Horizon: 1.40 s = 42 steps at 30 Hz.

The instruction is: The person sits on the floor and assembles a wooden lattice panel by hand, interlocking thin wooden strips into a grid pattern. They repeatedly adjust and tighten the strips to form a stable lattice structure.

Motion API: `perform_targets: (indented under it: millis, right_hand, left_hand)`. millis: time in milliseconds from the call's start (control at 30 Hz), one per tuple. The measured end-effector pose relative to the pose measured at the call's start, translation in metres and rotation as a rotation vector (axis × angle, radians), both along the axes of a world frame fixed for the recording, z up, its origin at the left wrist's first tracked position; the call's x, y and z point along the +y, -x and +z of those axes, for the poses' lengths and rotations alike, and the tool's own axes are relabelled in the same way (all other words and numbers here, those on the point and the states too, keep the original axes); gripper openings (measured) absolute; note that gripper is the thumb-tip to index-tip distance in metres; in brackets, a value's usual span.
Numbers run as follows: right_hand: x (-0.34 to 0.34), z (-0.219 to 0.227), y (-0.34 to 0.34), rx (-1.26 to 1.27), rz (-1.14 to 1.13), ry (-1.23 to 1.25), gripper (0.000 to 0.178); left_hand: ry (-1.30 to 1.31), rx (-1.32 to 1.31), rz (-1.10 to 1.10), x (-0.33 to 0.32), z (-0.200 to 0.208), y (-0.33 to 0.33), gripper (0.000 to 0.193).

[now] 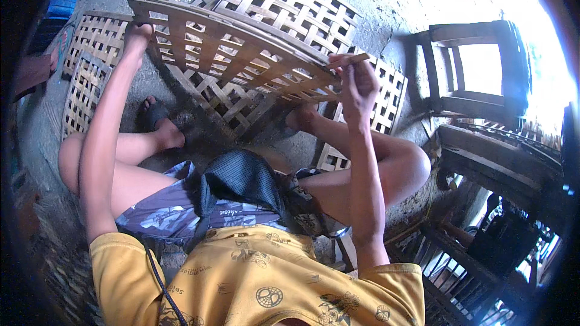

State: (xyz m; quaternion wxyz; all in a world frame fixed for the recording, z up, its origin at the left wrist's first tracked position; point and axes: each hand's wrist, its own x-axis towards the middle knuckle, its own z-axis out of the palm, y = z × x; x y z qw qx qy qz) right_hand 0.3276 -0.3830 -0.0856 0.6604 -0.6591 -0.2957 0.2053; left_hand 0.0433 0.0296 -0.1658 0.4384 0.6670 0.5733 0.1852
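Note:
A woven bamboo lattice panel (208,42) stands tilted in front of me, its rim running from upper left to right. My left hand (139,37) is closed round the panel's left end, near the top corner. At the opposite end, my right hand (360,81) is closed on a short wooden stick (356,59), which pokes out past the fingers. That hand is right beside the panel's right corner; whether it also grips the rim cannot be made out. Lower parts of the held panel overlap another lattice panel (220,99) lying on the floor.
More lattice panels lie around: one beyond (290,6), one at right (386,87), one at left (87,87). A wooden stool-like frame (468,93) stands to the right, above a wooden bench (483,151). My legs are spread, feet near the panels. Someone's limb (36,72) shows far left.

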Motion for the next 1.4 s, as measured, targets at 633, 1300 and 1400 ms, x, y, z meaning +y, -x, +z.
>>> perform_targets:
  millis: [633,1300,1400]
  right_hand:
    - [0.008,0.026,-0.019,-0.798,-0.195,0.5,0.051]
    - [-0.066,0.088,-0.074,-1.044,-0.522,0.119,0.024]
    - [-0.1,0.159,-0.083,-1.214,-0.857,0.341,0.032]
  left_hand:
    - [-0.447,-0.289,-0.23,-0.059,0.066,-0.062,0.036]
    - [-0.868,-0.56,-0.502,-0.131,0.206,-0.085,0.071]
    - [-0.713,-0.635,-0.521,-0.124,0.194,-0.095,0.088]
